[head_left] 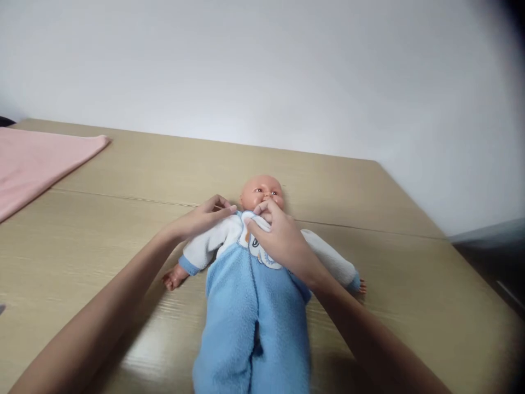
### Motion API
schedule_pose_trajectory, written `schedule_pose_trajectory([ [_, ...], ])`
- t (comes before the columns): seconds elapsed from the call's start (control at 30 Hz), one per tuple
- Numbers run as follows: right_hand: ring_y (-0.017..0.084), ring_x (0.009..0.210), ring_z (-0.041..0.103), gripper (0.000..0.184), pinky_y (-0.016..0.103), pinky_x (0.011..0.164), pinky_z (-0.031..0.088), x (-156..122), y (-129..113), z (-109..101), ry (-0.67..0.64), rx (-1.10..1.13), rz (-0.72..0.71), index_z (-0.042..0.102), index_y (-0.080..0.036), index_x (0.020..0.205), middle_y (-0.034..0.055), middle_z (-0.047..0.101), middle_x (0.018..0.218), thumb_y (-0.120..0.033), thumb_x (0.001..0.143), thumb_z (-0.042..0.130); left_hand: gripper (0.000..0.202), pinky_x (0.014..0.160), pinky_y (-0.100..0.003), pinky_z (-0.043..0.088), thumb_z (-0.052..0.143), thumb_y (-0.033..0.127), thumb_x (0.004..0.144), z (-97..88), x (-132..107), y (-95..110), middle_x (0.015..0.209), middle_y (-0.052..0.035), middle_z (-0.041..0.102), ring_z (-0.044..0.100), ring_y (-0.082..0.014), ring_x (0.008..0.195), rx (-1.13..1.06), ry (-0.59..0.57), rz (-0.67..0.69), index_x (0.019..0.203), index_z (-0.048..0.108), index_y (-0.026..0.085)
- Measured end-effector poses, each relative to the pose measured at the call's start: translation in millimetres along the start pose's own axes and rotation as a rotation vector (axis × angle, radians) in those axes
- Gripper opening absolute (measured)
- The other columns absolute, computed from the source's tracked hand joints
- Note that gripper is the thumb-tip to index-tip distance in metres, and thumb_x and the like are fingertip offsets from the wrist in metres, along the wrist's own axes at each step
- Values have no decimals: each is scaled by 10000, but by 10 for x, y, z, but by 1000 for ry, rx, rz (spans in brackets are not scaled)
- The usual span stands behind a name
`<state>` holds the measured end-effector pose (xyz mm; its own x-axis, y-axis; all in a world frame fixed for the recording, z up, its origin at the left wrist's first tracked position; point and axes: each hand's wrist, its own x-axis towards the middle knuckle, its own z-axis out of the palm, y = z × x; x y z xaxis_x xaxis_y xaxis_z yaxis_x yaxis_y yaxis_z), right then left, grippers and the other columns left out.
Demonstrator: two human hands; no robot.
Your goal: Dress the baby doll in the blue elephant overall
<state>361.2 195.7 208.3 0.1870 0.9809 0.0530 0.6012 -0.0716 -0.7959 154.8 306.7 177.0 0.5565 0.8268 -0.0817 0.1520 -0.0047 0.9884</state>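
Note:
A baby doll [262, 189] lies on its back on the table, head away from me. It wears a fleece romper [229, 306] with blue legs, white sleeves, blue cuffs and a cartoon patch on the chest. At the collar, my right hand [281, 232] pinches the white front edge between thumb and fingers, just below the doll's chin. My left hand [207, 216] is closed at the collar by the doll's shoulder, on the left in view, thumb and fingertips together on the cloth. The right hand hides part of the chest and neck. A front seam or opening runs down the romper's middle.
A folded pink cloth [41, 164] lies at the left of the wooden table [164, 164]. Behind stands a pale wall [246, 71]. The table's right edge slants down past the doll, and a narrow joint line crosses the tabletop.

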Motion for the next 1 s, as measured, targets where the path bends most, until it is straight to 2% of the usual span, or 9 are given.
schedule_pose_trajectory([
  [0.1, 307, 953, 764, 165, 380, 787, 460, -16, 3, -20, -13, -154, -25, 647, -264, 1013, 70, 828, 1023, -423, 1043, 680, 530, 732, -320, 505, 871, 729, 852, -58, -83, 105, 953, -37, 765, 690, -256, 877, 279, -26, -28, 1008, 732, 242],
  [0.2, 302, 869, 746, 202, 368, 734, 416, -40, 27, -30, -8, -242, -42, 677, -261, 970, 71, 820, 921, -438, 1067, 667, 540, 725, -322, 477, 885, 722, 826, -68, -128, 116, 882, -27, 781, 694, -282, 852, 405, -84, -71, 1046, 737, 253],
  [0.3, 272, 757, 680, 275, 357, 676, 357, -54, 43, -127, -3, -299, -80, 653, -267, 897, 53, 773, 824, -476, 1075, 668, 471, 752, -312, 492, 864, 677, 869, -91, -128, 66, 928, -32, 811, 714, -293, 890, 392, -142, -31, 1063, 783, 255],
  [0.43, 219, 645, 543, 500, 367, 645, 293, -5, 41, -360, -88, -372, -70, 511, -264, 699, 27, 636, 686, -557, 1074, 665, 399, 940, -333, 558, 853, 586, 922, -128, -98, 24, 1260, -68, 854, 765, -331, 1141, 293, -218, 6, 1182, 842, 282],
  [0.5, 215, 652, 541, 539, 377, 638, 286, 38, 51, -460, -164, -376, -38, 506, -256, 684, 40, 637, 700, -601, 1071, 653, 380, 1023, -348, 556, 869, 545, 918, -122, -84, 25, 1371, -68, 834, 757, -342, 1248, 276, -234, 20, 1211, 854, 303],
  [0.6, 229, 685, 576, 549, 387, 624, 294, 68, 118, -574, -269, -372, -13, 535, -247, 714, 60, 687, 756, -654, 1072, 624, 370, 1062, -361, 547, 910, 521, 880, -102, -71, 34, 1370, -73, 837, 757, -351, 1272, 244, -239, 31, 1177, 870, 305],
  [0.77, 283, 821, 700, 535, 382, 701, 439, -106, 382, -787, -395, -256, 16, 709, -244, 890, 64, 801, 923, -711, 1101, 558, 490, 858, -349, 522, 898, 629, 863, -204, -104, 62, 1173, -103, 859, 768, -347, 1044, 442, -186, -55, 1180, 838, 261],
  [0.9, 318, 921, 732, 446, 426, 818, 523, -408, 658, -913, -253, -247, -31, 753, -258, 1029, 74, 809, 1008, -671, 1105, 606, 661, 732, -325, 477, 1007, 627, 669, -367, -191, 162, 1068, -101, 862, 767, -343, 903, 595, -287, -163, 1174, 796, 256],
  [1.0, 364, 1143, 740, 347, 514, 1024, 557, -622, 909, -933, -104, -258, -128, 764, -269, 1086, 117, 789, 1213, -590, 1103, 635, 740, 663, -315, 462, 1057, 535, 485, -422, -252, 257, 967, -81, 852, 768, -350, 845, 677, -279, -217, 1096, 754, 247],
])
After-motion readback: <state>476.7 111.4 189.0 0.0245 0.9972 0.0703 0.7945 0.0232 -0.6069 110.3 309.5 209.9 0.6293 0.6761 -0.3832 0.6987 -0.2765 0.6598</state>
